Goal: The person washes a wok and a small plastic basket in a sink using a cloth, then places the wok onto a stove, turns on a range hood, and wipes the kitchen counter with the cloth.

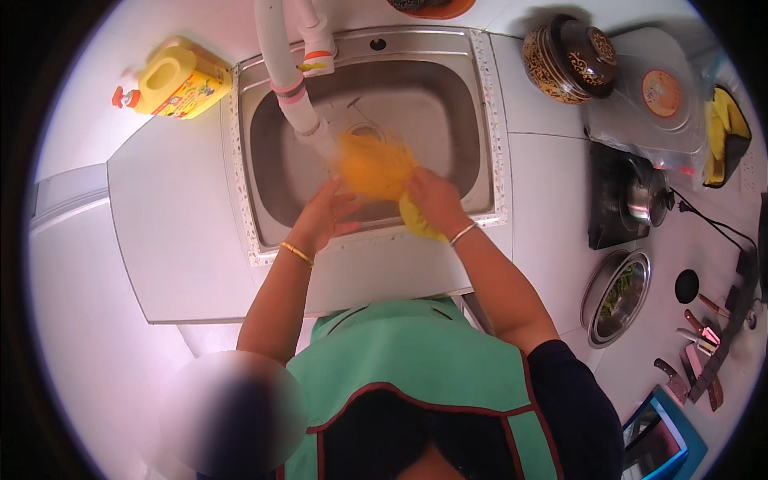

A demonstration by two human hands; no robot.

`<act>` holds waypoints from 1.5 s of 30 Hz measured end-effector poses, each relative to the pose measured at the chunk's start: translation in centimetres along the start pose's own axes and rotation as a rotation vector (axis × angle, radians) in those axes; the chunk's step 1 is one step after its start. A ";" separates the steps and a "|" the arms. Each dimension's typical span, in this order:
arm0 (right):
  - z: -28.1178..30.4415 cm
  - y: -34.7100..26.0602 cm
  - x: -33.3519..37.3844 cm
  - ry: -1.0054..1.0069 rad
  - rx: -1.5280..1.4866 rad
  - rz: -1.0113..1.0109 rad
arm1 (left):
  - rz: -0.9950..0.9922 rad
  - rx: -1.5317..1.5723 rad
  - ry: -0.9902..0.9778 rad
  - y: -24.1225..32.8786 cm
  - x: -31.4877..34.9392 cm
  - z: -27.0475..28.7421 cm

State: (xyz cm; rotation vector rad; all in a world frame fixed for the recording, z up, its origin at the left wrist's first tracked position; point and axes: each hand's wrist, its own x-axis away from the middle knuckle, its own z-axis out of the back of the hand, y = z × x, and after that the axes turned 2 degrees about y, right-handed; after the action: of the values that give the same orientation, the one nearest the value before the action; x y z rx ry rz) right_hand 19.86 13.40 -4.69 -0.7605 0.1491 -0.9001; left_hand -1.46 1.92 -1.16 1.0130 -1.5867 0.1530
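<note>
In the steel sink (272,188), a bright orange thing (372,166) is smeared by motion, so its kind cannot be made out. My right hand (436,202) grips its right edge, and a yellow cloth (418,220) hangs bunched below that hand over the sink's front rim. My left hand (326,214) is beside the orange thing's lower left, fingers spread, holding nothing visible; its upper fingertips come close to the thing. The white faucet pipe (300,112) ends right above the orange thing's left side.
A yellow pump bottle (182,80) stands left of the sink. To the right are a brown patterned lidded pot (572,60), a clear plastic box (652,96), a black cooktop (612,196) with a steel pot (646,200), a metal bowl of greens (620,300), and knives (696,352).
</note>
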 end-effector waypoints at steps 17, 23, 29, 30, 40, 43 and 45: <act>4.1 -0.5 -1.5 0.223 -0.439 -0.425 | -0.181 -0.155 0.109 -2.5 2.5 5.6; 6.2 -2.2 2.2 0.199 -0.017 0.092 | -0.669 -0.432 0.337 4.1 -0.7 6.2; 5.4 -3.8 2.5 0.128 0.203 0.185 | -1.362 -1.039 0.243 17.7 -4.8 1.3; 5.3 -3.6 2.7 0.122 0.204 0.171 | -1.143 -1.156 0.116 18.1 -5.0 0.6; 2.0 -4.7 1.1 0.085 0.179 0.324 | -0.948 -0.343 0.223 10.8 -4.3 4.2; 0.0 -5.8 0.1 0.046 -0.065 0.187 | -0.794 -0.639 0.338 3.6 -4.7 10.2; -1.1 -5.2 -1.1 -0.009 -0.216 0.012 | -0.701 -0.750 0.369 1.0 -3.7 11.3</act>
State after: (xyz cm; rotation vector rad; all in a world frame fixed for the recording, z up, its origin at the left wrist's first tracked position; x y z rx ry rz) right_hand 15.34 11.65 -2.28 -0.9631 0.2456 -0.8777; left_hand -10.75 -2.36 -7.33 0.8109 -0.7674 -0.6567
